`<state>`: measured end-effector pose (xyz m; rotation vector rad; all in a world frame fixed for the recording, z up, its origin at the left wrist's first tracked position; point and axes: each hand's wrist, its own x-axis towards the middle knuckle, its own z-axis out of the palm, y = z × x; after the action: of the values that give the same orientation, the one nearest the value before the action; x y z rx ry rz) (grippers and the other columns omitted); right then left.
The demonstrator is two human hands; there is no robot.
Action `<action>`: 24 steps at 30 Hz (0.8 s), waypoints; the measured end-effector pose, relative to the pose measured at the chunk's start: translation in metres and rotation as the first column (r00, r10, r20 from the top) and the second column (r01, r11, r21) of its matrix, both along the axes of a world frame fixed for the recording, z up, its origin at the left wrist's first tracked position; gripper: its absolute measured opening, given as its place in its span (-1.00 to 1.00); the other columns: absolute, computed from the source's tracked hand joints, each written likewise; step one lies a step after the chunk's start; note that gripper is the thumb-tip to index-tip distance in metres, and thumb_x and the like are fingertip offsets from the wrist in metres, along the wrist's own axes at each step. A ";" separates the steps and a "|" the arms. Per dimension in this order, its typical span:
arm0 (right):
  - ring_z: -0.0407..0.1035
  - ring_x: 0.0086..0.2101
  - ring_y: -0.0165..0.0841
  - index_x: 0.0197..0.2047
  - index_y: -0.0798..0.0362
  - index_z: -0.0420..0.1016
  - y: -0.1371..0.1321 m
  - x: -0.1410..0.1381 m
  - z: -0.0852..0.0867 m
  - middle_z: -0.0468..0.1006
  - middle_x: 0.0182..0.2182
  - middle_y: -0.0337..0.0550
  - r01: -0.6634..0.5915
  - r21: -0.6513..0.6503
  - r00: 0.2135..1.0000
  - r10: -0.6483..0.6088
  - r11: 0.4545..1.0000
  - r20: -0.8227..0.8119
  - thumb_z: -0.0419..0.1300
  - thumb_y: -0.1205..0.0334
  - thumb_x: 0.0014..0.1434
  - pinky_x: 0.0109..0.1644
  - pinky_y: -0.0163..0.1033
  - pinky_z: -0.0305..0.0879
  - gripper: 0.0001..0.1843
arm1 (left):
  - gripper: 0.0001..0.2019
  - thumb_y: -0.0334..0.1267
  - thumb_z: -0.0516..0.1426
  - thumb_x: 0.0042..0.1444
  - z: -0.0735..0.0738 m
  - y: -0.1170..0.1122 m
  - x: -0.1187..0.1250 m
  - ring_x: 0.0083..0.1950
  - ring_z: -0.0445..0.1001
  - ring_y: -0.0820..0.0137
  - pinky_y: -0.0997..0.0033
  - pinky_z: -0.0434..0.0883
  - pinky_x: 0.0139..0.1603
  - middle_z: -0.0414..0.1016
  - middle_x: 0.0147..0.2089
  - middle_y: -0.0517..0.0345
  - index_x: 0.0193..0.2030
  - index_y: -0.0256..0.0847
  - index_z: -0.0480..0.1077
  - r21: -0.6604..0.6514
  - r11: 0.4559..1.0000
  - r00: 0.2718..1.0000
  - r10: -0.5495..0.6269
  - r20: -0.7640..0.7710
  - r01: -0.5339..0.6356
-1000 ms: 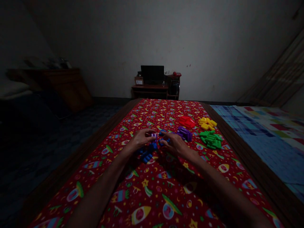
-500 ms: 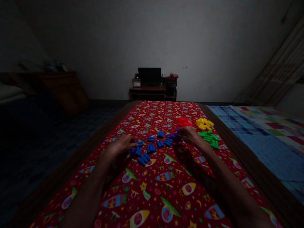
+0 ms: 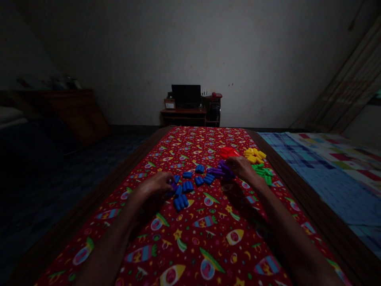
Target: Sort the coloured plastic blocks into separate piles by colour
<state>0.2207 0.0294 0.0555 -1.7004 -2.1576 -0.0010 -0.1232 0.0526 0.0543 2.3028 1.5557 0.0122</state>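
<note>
My left hand (image 3: 157, 183) rests low over the cloth with its fingers bent and closed on a small purple block (image 3: 173, 187), partly covered by the fingertips. Just right of it lie several blue ribbed blocks (image 3: 187, 186), loosely scattered. My right hand (image 3: 241, 167) is at the right side of a pile of purple blocks (image 3: 220, 170). Its fingers are curled together, and whatever they pinch is hidden. Beyond this hand sit red blocks (image 3: 229, 152), yellow blocks (image 3: 254, 155) and green blocks (image 3: 262, 171), each colour in its own heap.
A red patterned cloth (image 3: 205, 242) covers the long table, which has a dark brown edge. A desk with a black monitor (image 3: 186, 96) stands against the far wall. To the right spreads a blue checked sheet (image 3: 315, 178); a wooden cabinet (image 3: 77, 115) is at the left.
My left hand has shifted slightly right, and the blue blocks beside it have turned and bunched closer. My right hand has edged right, showing more of the purple pile.
</note>
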 end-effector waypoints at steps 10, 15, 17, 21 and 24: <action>0.32 -0.46 -0.43 -0.07 0.16 0.50 -0.034 -0.082 -0.011 0.56 -0.38 -0.14 -0.474 0.070 0.809 0.465 0.878 -0.360 0.06 0.18 0.29 -0.39 -0.38 0.09 -0.71 | -0.73 -0.12 0.20 -0.08 -0.003 -0.019 0.065 -0.26 0.57 0.29 0.37 0.48 -0.20 0.62 -0.29 0.11 -0.25 -0.20 0.51 0.125 0.991 0.711 -0.058 0.701 -0.043; 0.38 -0.38 -0.38 -0.11 0.12 0.53 -0.007 -0.058 -0.009 0.58 -0.31 -0.06 -0.264 0.070 0.949 0.272 0.962 -0.159 0.04 0.28 0.28 -0.32 -0.35 0.15 -0.74 | -0.72 -0.07 0.12 0.04 -0.003 -0.019 0.062 -0.25 0.57 0.28 0.36 0.48 -0.19 0.63 -0.27 0.09 -0.26 -0.19 0.53 0.211 0.976 0.768 -0.090 0.635 -0.060; 0.41 -0.26 -0.32 -0.07 0.09 0.54 0.012 -0.046 -0.008 0.58 -0.21 0.00 -0.142 0.056 0.990 0.143 0.988 -0.013 0.02 0.32 0.28 -0.24 -0.33 0.18 -0.71 | -0.71 -0.08 0.08 0.09 -0.001 -0.015 0.054 -0.22 0.57 0.28 0.35 0.48 -0.15 0.63 -0.22 0.08 -0.23 -0.18 0.54 0.271 0.958 0.810 -0.087 0.580 -0.092; 0.40 -0.15 -0.27 -0.05 0.13 0.55 0.044 -0.032 -0.012 0.57 -0.15 0.08 -0.106 -0.049 0.961 0.115 0.993 0.251 0.06 0.44 0.20 -0.13 -0.29 0.21 -0.68 | -0.69 -0.12 0.04 0.12 -0.003 -0.003 0.033 -0.14 0.57 0.24 0.34 0.46 -0.08 0.63 -0.15 0.05 -0.20 -0.19 0.55 0.334 0.929 0.888 -0.014 0.461 -0.158; 0.40 -0.13 -0.24 -0.06 0.20 0.55 0.053 -0.027 -0.016 0.56 -0.15 0.13 -0.135 -0.078 0.938 0.152 0.988 0.311 0.05 0.50 0.15 -0.12 -0.27 0.21 -0.65 | -0.69 -0.15 0.03 0.12 -0.014 0.008 0.014 -0.05 0.55 0.20 0.31 0.43 0.01 0.61 -0.08 0.00 -0.16 -0.21 0.55 0.333 0.922 0.929 0.065 0.364 -0.196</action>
<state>0.1938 0.0825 0.0397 -1.6617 -2.5345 -0.1884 -0.1089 0.0609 0.0403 2.2845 1.6188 0.7642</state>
